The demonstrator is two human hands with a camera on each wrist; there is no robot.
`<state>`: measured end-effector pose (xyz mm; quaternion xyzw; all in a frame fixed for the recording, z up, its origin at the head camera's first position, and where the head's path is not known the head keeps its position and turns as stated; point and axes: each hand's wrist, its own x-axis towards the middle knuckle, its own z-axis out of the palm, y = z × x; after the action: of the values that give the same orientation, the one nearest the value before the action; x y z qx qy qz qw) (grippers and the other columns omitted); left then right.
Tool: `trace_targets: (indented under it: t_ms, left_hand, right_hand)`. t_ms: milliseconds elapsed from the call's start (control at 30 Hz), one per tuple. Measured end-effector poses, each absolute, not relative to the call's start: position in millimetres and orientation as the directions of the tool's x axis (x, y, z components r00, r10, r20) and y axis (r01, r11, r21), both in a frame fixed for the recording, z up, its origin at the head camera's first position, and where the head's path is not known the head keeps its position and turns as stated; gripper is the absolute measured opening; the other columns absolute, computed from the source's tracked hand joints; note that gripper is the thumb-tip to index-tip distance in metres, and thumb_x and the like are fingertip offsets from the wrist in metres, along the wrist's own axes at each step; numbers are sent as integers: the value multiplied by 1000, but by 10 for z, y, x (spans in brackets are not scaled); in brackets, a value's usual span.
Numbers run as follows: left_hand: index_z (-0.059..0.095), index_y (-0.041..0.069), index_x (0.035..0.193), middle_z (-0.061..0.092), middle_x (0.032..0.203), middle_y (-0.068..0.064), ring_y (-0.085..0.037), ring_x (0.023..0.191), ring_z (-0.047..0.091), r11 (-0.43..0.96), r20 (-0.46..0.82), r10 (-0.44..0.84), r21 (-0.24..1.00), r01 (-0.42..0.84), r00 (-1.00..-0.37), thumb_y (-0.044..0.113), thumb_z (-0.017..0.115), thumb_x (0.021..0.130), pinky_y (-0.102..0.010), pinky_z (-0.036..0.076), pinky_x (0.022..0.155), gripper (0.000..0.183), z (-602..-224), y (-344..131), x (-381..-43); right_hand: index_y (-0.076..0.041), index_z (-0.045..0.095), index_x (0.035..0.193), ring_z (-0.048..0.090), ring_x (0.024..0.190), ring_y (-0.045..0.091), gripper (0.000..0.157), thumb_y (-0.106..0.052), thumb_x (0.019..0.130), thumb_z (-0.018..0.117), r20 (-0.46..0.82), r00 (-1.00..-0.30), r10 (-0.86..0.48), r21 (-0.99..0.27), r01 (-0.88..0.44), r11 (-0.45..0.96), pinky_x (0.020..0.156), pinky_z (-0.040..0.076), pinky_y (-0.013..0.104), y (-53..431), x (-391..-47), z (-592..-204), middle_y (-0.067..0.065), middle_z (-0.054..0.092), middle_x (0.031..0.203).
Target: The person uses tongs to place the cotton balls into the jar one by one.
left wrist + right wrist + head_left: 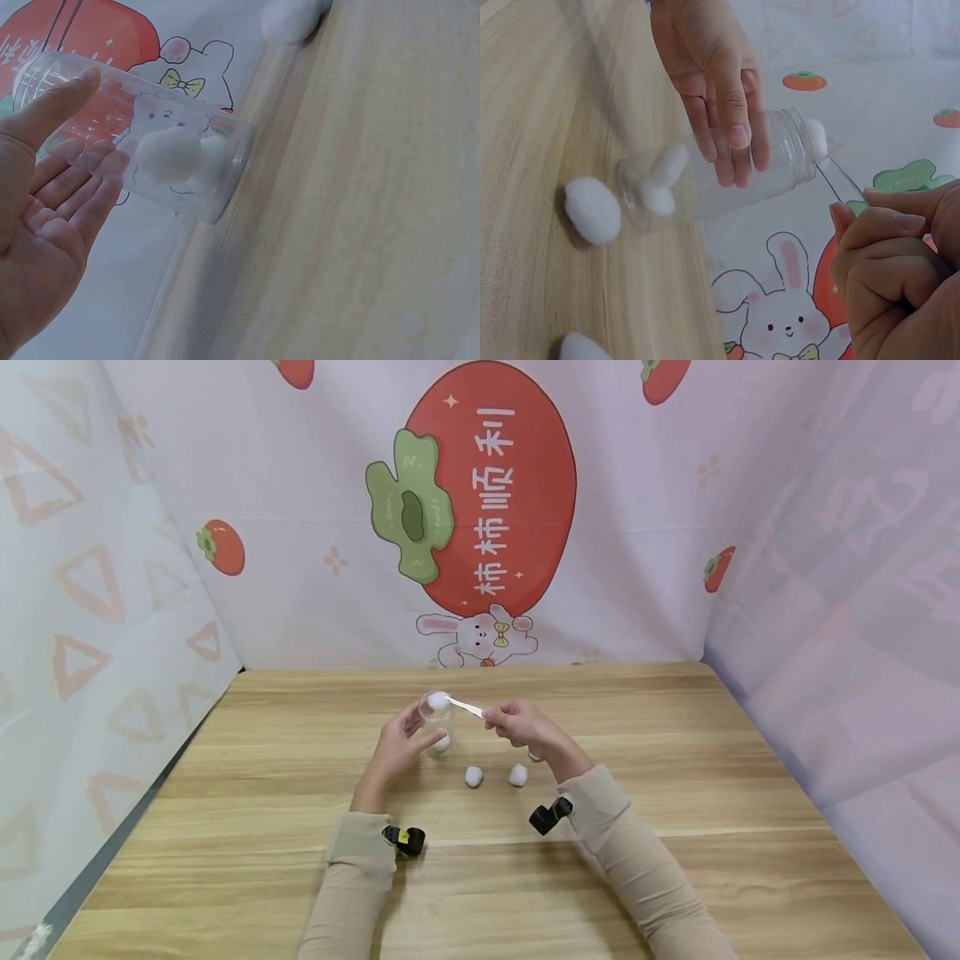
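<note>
Here's the clear jar (731, 199), upright on the table (495, 893), with the left hand (398, 746) right against its left side, fingers and thumb curved loosely round the wall. Off to the jar's right, the right hand (528, 727) has the tweezers (467, 707) pinched between thumb and fingers, and look at the tips: a cotton ball (438, 700), right at the jar's mouth! Whether it dips below the rim, I can't tell. It's all in the line: the tweezers slant across the jar's upright axis, sloping down leftward, so the ball lies to the right hand's left. The left hand is nearer the jar, touching it; the right stands off by the tweezers' reach. Two more balls (671, 165) sit at the jar's bottom, two loose balls (473, 777) in front and rightward of it.
</note>
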<state>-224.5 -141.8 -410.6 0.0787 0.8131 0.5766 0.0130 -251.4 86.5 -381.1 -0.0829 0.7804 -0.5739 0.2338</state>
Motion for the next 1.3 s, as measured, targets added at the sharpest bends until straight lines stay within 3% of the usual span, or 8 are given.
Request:
trace_targets:
  t_ms: [567, 1000, 1300]
  left_hand:
    - [36, -6, 144, 46, 144, -29, -39, 137, 45, 328, 72, 146, 937, 117, -987, 10, 69, 88, -42, 38, 119, 67, -4078, -1428, -2237]
    - [35, -5, 145, 45, 146, -28, -39, 139, 42, 319, 66, 150, 941, 111, -987, 8, 69, 88, -42, 36, 120, 67, -4086, -1424, -2246]
    - [34, -3, 146, 45, 145, -28, -38, 139, 43, 309, 53, 145, 946, 96, -988, 11, 70, 88, -41, 36, 121, 70, -4136, -1435, -2270]
  right_hand:
    - [-2, 60, 89, 23, 44, 5, 24, -20, 99, 50, -262, -882, -391, -937, 136, 321, 39, 19, 16, 858, -2481, -3794, -7, 36, 54]
    - [-10, 55, 75, 21, 43, 4, 26, -19, 99, 52, -231, -880, -414, -945, 101, 311, 39, 18, 16, 917, -2440, -3795, -8, 34, 54]
    - [-10, 57, 76, 22, 43, 3, 22, -13, 97, 50, -227, -878, -420, -953, 112, 280, 38, 19, 14, 955, -2436, -3828, -7, 37, 56]
